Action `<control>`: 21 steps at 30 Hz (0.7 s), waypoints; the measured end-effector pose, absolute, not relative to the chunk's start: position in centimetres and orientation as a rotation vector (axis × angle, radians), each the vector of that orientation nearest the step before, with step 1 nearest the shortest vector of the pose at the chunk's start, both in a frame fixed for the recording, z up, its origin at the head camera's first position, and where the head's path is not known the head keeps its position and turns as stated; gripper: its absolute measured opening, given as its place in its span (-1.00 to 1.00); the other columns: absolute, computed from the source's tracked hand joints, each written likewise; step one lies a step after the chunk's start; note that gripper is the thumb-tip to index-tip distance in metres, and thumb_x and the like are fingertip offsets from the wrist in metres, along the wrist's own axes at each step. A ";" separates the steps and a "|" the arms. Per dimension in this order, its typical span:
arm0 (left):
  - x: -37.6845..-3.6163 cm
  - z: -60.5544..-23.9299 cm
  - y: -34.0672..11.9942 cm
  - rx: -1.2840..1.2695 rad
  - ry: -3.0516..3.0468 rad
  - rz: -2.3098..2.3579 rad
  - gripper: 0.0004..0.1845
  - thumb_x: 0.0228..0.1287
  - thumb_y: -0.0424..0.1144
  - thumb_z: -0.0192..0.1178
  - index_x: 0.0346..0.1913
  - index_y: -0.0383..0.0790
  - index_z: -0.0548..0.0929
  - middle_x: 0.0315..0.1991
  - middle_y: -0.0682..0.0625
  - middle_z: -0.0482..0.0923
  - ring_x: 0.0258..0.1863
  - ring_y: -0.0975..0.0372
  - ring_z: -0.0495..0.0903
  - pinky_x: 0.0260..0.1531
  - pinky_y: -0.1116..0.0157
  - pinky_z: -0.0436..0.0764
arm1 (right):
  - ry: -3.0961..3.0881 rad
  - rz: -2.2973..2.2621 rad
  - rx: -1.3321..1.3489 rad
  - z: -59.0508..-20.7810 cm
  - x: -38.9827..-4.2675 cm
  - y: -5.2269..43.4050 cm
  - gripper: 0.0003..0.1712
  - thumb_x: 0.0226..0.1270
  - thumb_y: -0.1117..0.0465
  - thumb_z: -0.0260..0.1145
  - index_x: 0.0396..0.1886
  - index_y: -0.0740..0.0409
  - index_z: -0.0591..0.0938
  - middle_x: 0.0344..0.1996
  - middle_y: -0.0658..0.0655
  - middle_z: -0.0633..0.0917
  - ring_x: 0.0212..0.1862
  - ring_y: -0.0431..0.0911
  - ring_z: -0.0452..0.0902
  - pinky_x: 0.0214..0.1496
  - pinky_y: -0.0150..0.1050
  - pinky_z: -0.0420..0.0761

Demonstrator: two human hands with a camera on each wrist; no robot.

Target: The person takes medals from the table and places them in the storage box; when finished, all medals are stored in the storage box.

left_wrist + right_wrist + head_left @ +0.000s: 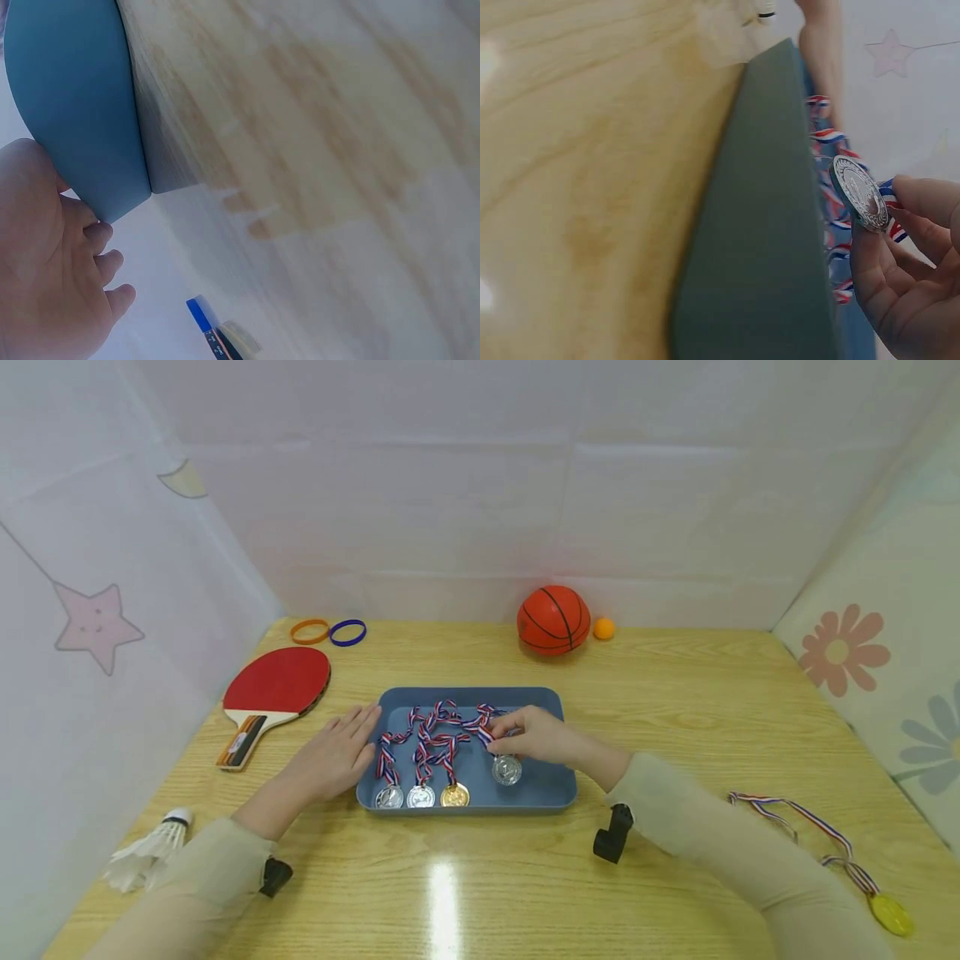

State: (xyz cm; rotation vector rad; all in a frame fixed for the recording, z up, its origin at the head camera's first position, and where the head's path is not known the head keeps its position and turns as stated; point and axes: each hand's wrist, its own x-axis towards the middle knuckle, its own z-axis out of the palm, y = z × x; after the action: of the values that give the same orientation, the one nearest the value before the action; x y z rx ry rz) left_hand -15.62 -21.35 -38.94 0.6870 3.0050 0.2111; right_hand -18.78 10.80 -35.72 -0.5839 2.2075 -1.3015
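Note:
A blue-grey tray (480, 810) holds medals on red, white and blue ribbons. Two silver medals (421, 797) and a gold medal (454, 795) lie along its front wall, their ribbons (427, 743) bunched behind them. My right hand (534, 735) pinches another silver medal (507, 769) by its ribbon, over the right part of the tray. In the right wrist view that silver medal (859, 193) hangs at thumb and fingers, close to the tray wall. My left hand (341, 753) rests with straight fingers against the tray's left rim; in the left wrist view its fingers touch the tray wall (82, 97).
A table tennis bat (277, 685) and a shuttlecock (153, 852) lie on the left, with orange (309, 641) and blue (348, 642) wristbands behind. At the back sit a basketball (554, 620) and a small orange ball (603, 627). Another gold medal (891, 914) lies at the right.

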 end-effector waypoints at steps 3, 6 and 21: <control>-15.6 -39.0 -21.4 0.690 3.005 0.210 -0.39 0.40 -0.17 -0.18 0.39 -0.42 0.03 0.40 -0.25 -0.03 0.36 -0.11 -0.08 0.26 -0.07 -0.03 | 2.191 -1.300 -0.549 -37.2 -18.5 10.5 -0.87 0.19 0.25 0.32 -0.36 0.26 0.66 -0.26 0.11 0.62 -0.45 -0.16 0.49 -0.32 -0.12 0.59; -15.6 -38.9 -21.4 0.692 3.003 0.207 -0.39 0.40 -0.17 -0.19 0.39 -0.42 0.03 0.40 -0.25 -0.03 0.36 -0.11 -0.08 0.26 -0.07 -0.02 | 2.155 -1.319 -0.538 -38.5 -18.3 10.3 -0.87 0.18 0.28 0.31 -0.35 0.29 0.65 -0.46 0.02 0.59 -0.48 -0.17 0.52 -0.34 -0.18 0.61; -15.6 -38.9 -21.4 0.696 3.002 0.198 -0.39 0.40 -0.18 -0.18 0.39 -0.43 0.02 0.39 -0.26 -0.03 0.36 -0.12 -0.08 0.26 -0.07 -0.02 | 2.141 -1.319 -0.642 -40.0 -18.2 9.6 -0.87 0.15 0.34 0.33 -0.41 0.39 0.62 -0.58 0.10 0.64 -0.54 -0.14 0.57 -0.45 -0.23 0.62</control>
State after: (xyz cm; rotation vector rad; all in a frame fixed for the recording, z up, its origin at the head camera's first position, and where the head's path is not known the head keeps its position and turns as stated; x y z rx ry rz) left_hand -15.60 -21.35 -38.86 0.6958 3.0025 0.1978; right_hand -18.20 9.63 -39.96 -0.6419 2.1408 -1.3190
